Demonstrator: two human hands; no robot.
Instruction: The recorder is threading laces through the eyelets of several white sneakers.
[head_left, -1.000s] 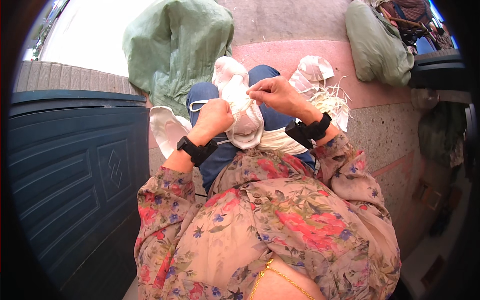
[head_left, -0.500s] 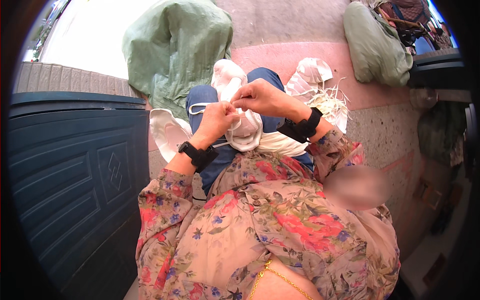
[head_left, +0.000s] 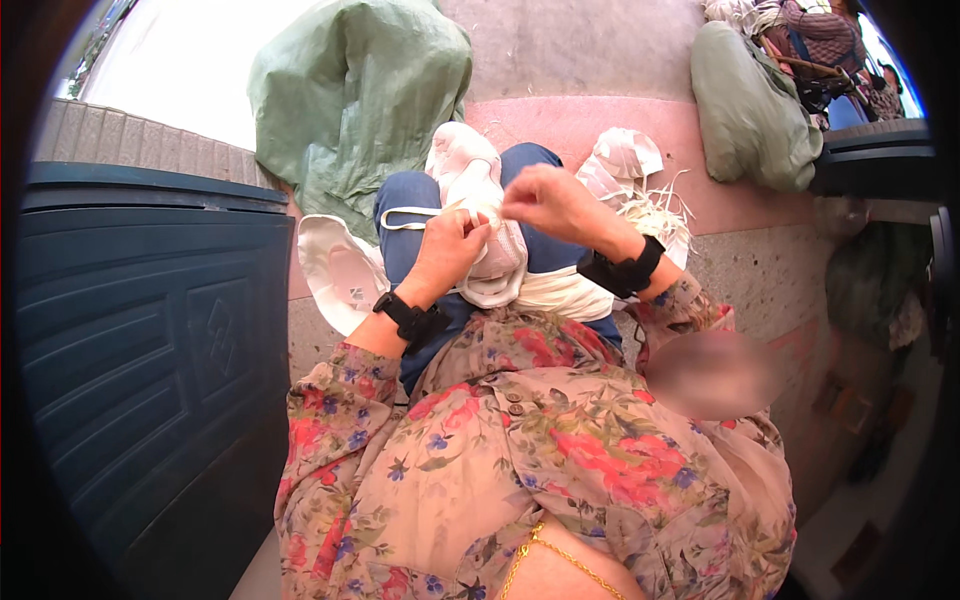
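Note:
A white shoe upper [head_left: 497,268] lies across my lap between my knees, its toe toward me. My left hand [head_left: 450,252] is closed in a pinch at its lacing edge. A cream shoelace [head_left: 400,225] runs from beside those fingertips and loops out over my left knee. Just to the right, my right hand [head_left: 558,205] hovers with fingers curled together; whatever they pinch is too small to make out. Another pale upper piece [head_left: 465,165] extends beyond my hands. A bundle of cream laces [head_left: 565,293] rests on my right thigh.
More white shoe uppers [head_left: 342,270] lie by my left leg, and others [head_left: 622,160] sit at the right beside loose laces [head_left: 655,212]. A big green sack [head_left: 360,100] stands ahead left, another sack [head_left: 752,110] ahead right. A dark blue panelled door [head_left: 160,370] is at my left.
My right hand has moved off to the right, away from my left hand; their fingertips were close together before. My left hand stays at the shoe upper, shifted slightly.

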